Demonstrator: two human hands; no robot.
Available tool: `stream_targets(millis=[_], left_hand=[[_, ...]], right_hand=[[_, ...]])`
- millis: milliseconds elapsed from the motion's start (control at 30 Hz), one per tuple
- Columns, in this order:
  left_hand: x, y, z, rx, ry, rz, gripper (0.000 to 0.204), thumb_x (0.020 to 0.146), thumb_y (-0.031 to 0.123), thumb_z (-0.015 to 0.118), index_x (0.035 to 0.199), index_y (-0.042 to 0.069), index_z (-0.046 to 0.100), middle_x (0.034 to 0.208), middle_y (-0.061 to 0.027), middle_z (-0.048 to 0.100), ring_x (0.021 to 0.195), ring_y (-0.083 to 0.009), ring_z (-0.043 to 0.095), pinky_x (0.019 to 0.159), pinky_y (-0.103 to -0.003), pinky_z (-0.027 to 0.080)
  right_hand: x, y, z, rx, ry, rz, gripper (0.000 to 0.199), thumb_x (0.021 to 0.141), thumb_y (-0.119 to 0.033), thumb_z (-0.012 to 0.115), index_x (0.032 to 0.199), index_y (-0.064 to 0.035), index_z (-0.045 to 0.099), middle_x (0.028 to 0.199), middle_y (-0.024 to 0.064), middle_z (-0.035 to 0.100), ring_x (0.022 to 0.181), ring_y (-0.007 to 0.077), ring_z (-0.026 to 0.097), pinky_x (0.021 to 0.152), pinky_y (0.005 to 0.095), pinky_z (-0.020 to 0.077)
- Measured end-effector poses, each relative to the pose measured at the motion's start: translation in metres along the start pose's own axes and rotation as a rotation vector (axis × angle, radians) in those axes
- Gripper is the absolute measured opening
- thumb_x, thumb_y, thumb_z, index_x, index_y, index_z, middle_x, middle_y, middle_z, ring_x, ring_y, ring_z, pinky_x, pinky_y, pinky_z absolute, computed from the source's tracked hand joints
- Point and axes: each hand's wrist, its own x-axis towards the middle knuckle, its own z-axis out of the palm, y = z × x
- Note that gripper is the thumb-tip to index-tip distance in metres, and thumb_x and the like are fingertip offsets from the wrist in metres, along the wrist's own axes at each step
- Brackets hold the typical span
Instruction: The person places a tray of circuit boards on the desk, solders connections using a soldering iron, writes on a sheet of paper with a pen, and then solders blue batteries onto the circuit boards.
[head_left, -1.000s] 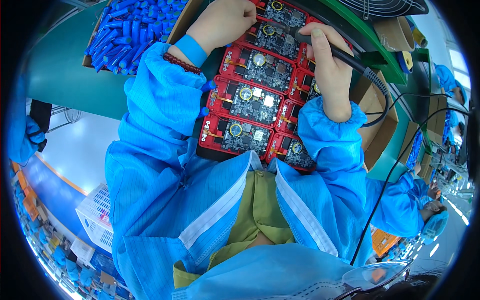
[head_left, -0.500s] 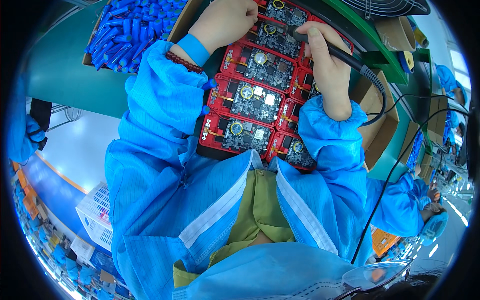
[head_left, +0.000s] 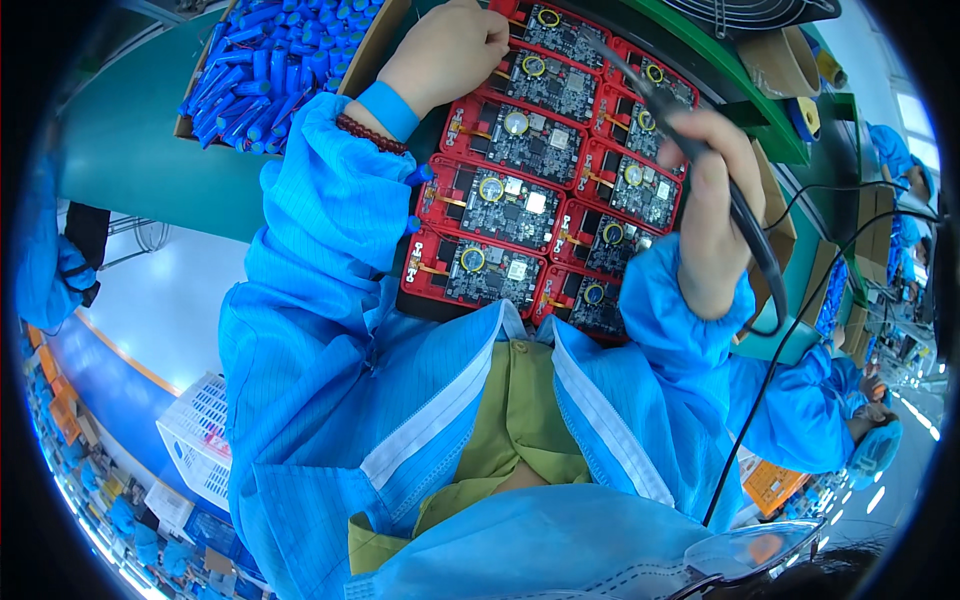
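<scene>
Two columns of red plastic housings with dark circuit boards [head_left: 535, 140] lie in front of me. Most of the boards carry a round yellow-ringed coin cell [head_left: 491, 188]. My right hand [head_left: 722, 190] grips a soldering iron [head_left: 662, 105] by its black handle, its slim tip raised over the upper boards. At the far left edge of the housings, my left hand [head_left: 452, 55] is closed with its fingers pinched together. What those fingers hold, if anything, is hidden. Beside my left sleeve, the ends of blue cylindrical cells [head_left: 419, 175] stick out next to the housings.
A cardboard box full of blue wrapped batteries [head_left: 275, 75] stands at the far left on the green table [head_left: 140, 185]. A green shelf frame [head_left: 745, 95], tape rolls [head_left: 803, 118] and the iron's black cable [head_left: 775, 290] lie to the right. A co-worker [head_left: 810, 410] sits further right.
My right hand has drawn the soldering iron back to the right and nearer me, away from the upper left boards. My left hand has barely moved.
</scene>
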Motion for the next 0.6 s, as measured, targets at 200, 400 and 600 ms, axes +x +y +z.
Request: stream_targets(millis=[200,400,600], left_hand=[[-0.004,-0.009,0.008,0.013,0.011,0.049,0.011,0.082,0.014,0.059,0.084,0.004,0.063,0.080,-0.0133,0.055,0.075,-0.0298,0.056,0.069,-0.037,0.046],[-0.002,-0.002,0.009,0.101,0.079,0.021,0.008,0.077,0.015,0.060,0.074,0.009,0.065,0.081,-0.0141,0.059,0.080,-0.0333,0.060,0.072,-0.043,0.048],[-0.022,0.031,-0.022,0.195,0.305,0.114,0.013,0.082,0.015,0.057,0.084,0.005,0.065,0.081,-0.0161,0.058,0.080,-0.0340,0.058,0.072,-0.041,0.048]], right_hand=[[-0.052,0.027,-0.030,0.321,0.087,-0.067,0.039,0.095,-0.033,0.047,0.102,0.0037,0.058,0.083,0.0111,0.056,0.072,0.0146,0.051,0.064,0.0269,0.0389],[-0.076,0.058,-0.065,0.404,0.137,0.032,0.043,0.093,-0.037,0.052,0.099,0.0048,0.057,0.086,0.0125,0.058,0.071,0.0164,0.053,0.066,0.0282,0.0416],[-0.074,0.049,-0.079,0.372,0.175,-0.018,0.044,0.094,-0.041,0.049,0.096,0.0027,0.056,0.073,0.0089,0.051,0.066,0.0157,0.046,0.061,0.0280,0.0369]])
